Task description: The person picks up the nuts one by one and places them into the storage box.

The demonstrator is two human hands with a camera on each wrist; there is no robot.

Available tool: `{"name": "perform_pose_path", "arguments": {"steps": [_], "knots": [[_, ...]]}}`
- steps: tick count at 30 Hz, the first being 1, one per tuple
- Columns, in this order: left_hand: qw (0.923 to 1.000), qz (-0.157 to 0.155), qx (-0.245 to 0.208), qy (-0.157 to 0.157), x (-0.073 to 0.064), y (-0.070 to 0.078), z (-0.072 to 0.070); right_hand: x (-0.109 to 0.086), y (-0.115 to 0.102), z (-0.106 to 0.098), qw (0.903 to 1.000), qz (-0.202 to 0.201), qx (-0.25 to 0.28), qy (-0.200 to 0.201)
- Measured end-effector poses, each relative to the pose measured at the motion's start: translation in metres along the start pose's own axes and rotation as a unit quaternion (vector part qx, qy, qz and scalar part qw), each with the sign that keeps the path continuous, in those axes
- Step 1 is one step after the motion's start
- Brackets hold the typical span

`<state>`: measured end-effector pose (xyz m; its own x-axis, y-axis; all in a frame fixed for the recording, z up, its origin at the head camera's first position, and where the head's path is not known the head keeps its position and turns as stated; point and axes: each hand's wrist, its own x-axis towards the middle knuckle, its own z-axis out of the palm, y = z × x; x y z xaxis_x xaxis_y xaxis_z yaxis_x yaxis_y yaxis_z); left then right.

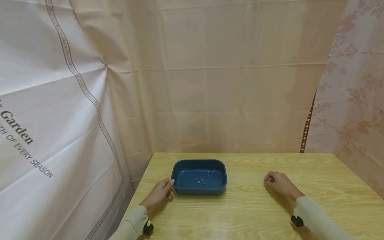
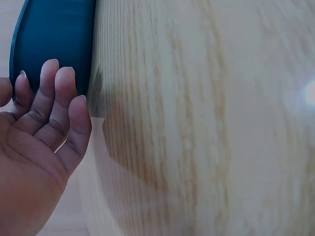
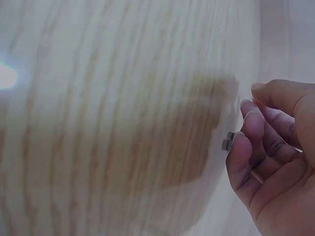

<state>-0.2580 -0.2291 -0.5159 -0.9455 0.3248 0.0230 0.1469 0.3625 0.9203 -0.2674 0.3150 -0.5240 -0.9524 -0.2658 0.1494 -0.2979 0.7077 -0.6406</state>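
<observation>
A dark blue rectangular basin [image 1: 199, 192] stands on the table, with several tiny ring-shaped metal pieces [image 1: 199, 182] on its floor. At the basin's left end my left hand [image 1: 160, 192] grips the rim, thumb on top and the other fingers [image 2: 66, 81] against the outer wall. Well to the right of the basin, my right hand [image 1: 280, 182] is low over the table with its fingers curled. In the right wrist view, small grey metal pieces [image 3: 229, 141] show just past the little fingertip. Whether the fingers hold them or they lie on the wood cannot be made out.
The light wood-grain table [image 1: 246, 213] runs under both arms. Beige cloth [image 1: 228, 83] hangs behind its far edge. A printed white cloth [image 1: 60, 133] hangs on the left, and a floral one [image 1: 357, 93] on the right. Each wrist wears a small black device.
</observation>
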Motion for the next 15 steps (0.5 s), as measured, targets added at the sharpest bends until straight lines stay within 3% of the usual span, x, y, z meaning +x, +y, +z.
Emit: {"name": "perform_pose_path", "arguments": {"steps": [15], "knots": [[1.0, 0.004, 0.002, 0.004, 0.0, 0.001, 0.001, -0.006, 0.012, -0.011, 0.9991, 0.04, -0.004, 0.013]]}}
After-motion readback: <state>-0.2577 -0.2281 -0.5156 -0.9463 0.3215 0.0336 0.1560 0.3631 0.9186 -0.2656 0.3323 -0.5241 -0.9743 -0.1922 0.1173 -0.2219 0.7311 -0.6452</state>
